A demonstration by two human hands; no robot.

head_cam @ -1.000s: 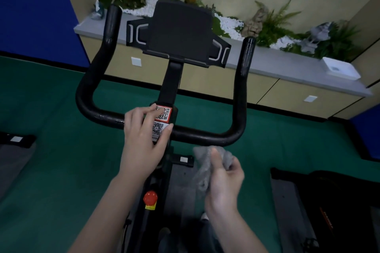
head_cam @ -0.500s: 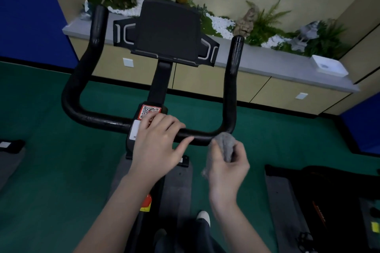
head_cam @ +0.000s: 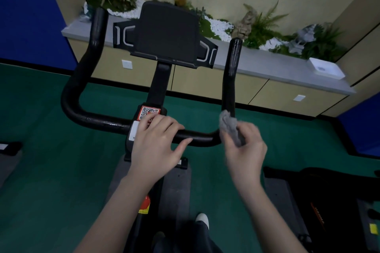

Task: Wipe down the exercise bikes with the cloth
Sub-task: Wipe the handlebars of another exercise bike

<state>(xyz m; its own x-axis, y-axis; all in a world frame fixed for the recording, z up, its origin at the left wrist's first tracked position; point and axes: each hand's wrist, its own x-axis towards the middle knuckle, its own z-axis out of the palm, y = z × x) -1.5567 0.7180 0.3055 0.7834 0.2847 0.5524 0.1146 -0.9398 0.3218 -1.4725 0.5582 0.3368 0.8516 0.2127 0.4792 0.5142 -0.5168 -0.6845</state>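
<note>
The grey cloth [head_cam: 230, 126] has now been carried up and to the right, and is bunched against the bend where the black handlebar [head_cam: 98, 122] turns into its right upright grip. A second ago it was held low, below the crossbar and clear of it; contact with the bar now appears to be made, though blur keeps that from being certain. The cloth is pinched by the right hand [head_cam: 244, 148], fingers and thumb curled round the wad. The left hand [head_cam: 157, 146] has been slid off the QR sticker [head_cam: 149, 112] and is laid over the crossbar just right of the stem, fingers loose, nothing clamped. The bar is judged to be steadied while wiping of the right grip is begun; the left side, tablet holder [head_cam: 166, 33] and frame remain to be done.
</note>
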